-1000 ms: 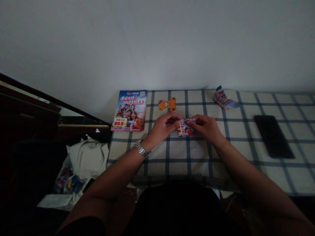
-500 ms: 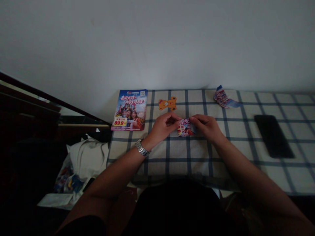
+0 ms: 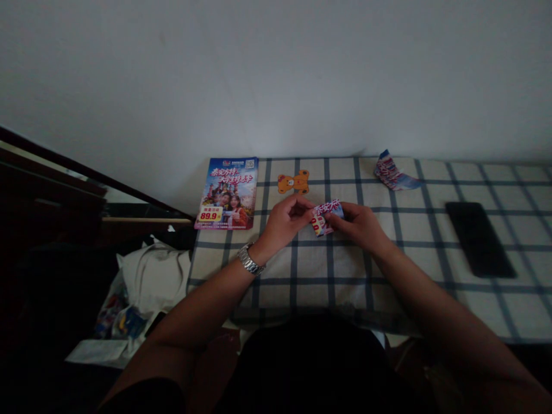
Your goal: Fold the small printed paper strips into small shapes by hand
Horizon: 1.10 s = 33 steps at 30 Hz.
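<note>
I'm watching left hand (image 3: pixel 290 218) and right hand (image 3: pixel 361 227) pinching paper (image 3: pixel 322 211) tightly. Its top edge is now tilting up rightward, long axis unclear.

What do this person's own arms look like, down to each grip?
Bare forearms, with no cables. The left grip and right grip are ungloved human hands. A silver linked metal band circles the left wrist; nothing shows on the right wrist. A dark sleeve covers part of the left arm.

Compared with a moment ago, the folded leaflet (image 3: pixel 321 211) has tilted, its right side now raised, and the thumb of the right hand (image 3: pixel 362 225) has shifted from the upper corner onto its face.
</note>
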### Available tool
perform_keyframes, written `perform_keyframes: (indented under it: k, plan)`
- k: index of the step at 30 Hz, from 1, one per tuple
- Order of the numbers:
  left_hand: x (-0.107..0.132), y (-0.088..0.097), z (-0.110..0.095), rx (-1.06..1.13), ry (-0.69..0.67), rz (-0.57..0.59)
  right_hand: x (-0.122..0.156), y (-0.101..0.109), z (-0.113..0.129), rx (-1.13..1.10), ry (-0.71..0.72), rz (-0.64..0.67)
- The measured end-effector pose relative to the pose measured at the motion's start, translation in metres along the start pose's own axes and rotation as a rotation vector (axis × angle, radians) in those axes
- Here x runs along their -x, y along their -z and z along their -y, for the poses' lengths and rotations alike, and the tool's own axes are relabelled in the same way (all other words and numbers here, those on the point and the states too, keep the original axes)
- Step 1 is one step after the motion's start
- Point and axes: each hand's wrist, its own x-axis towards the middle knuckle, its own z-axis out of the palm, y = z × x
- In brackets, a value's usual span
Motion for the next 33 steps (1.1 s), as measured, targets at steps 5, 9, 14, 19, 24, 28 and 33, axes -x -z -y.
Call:
perform_keyframes:
  k: [5, 9, 14, 19, 24, 28, 33]
  plan:
    - [-0.001, 0.001, -0.002, 0.005, -0.007, 0.022, 0.000, 0.002, -0.003, 0.045, 0.004, 0.002]
    - [-0.003, 0.004, -0.004, -0.021, 0.005, 0.093, 0.001, 0.004, -0.005, 0.055, 0.007, 0.029]
    - [-0.004, 0.005, -0.008, -0.047, 0.062, 0.176, 0.002, 0.004, -0.003, 0.109, 0.000, -0.020]
    - [-0.003, 0.003, -0.010, 0.028, 0.082, 0.117, 0.000, 0.001, 0.001, -0.028, -0.014, -0.108]
    - [-0.003, 0.001, -0.008, 0.049, 0.052, 0.074, 0.000, 0.000, 0.002, -0.120, -0.077, -0.066]
    - [-0.003, 0.001, -0.009, 0.014, 0.044, 0.072, 0.001, 0.000, 0.003, -0.032, -0.078, -0.034]
    - [-0.002, 0.001, -0.010, 0.005, 0.042, 0.073, 0.002, 0.002, 0.003, 0.017, -0.057, -0.028]
